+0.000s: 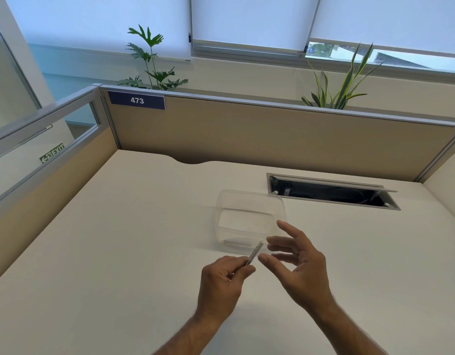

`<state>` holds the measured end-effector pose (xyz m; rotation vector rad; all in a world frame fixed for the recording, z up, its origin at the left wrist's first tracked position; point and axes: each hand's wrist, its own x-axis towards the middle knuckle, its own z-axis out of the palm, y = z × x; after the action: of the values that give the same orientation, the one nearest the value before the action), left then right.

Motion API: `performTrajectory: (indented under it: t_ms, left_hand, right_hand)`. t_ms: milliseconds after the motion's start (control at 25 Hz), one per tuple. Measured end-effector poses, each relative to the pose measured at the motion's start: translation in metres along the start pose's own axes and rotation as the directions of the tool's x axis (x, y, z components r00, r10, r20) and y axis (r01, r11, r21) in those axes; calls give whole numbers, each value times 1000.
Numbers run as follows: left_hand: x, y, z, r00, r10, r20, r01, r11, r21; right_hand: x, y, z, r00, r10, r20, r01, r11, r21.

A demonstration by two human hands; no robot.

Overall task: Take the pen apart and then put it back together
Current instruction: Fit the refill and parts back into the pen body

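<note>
Gripping the pen (254, 253) between thumb and curled fingers, the left hand (222, 280) held it above the counter (119, 252), just in front of the tub (250, 219). The pen was white, slanting up and away toward the tub, its far end poking out past the fingers and its near end hidden in the fist. The right hand (298, 262) hovered just right of the pen with fingers spread and relaxed, holding nothing; its fingertips (263, 258) lay close beside the pen's far end, and whether they touched it could not be told. The tub was clear plastic and sat on the counter. Behind the tub and to its right a cable hatch (331, 193) lay open in the counter. Farther behind the tub rose a tan partition (272, 134) with a blue tag (136, 100) reading 473.
</note>
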<state>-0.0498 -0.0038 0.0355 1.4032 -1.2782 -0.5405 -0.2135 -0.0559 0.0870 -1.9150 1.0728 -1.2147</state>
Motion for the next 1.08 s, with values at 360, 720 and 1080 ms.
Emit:
performTrajectory:
  t_ms: [360,720,1080]
  left_hand:
    - [4,-7,-5,995,-102,-18,101,993,-56]
    - [5,-13,-8,999,-49,-3,49,999,15]
    - [3,-12,-7,999,-35,9,35,999,29]
  right_hand:
    - [-15,68,-21,929,370,4,-317,801,-509]
    - [-29,100,-26,697,708,109,-436,540,-719]
    - [-29,106,-22,701,710,64,-495,550,-672]
